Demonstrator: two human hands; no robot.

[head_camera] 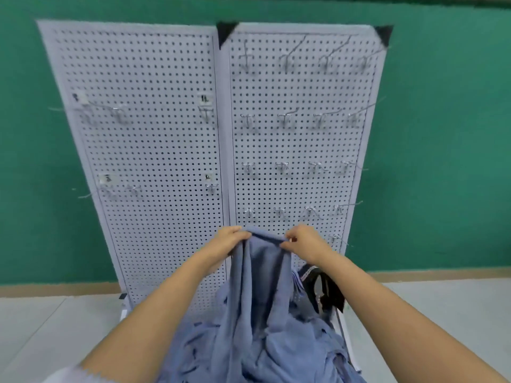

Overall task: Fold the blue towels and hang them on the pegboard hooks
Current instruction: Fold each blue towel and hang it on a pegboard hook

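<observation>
Left hand (230, 241), right hand (304, 241) — gripping blue towel (262, 277)

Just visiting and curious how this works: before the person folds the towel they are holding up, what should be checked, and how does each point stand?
1. Left hand grips the towel by its top edge: ok.
2. Right hand pinches the same edge: ok.
3. Towel clear of the pile: not ok, its lower part runs into the heap.
4. Towel spread flat: not ok, it hangs bunched.
5. Hooks free on the pegboard: ok, none holds a towel.
6. Dark item beside the pile caught in the towel: cannot tell.
</observation>
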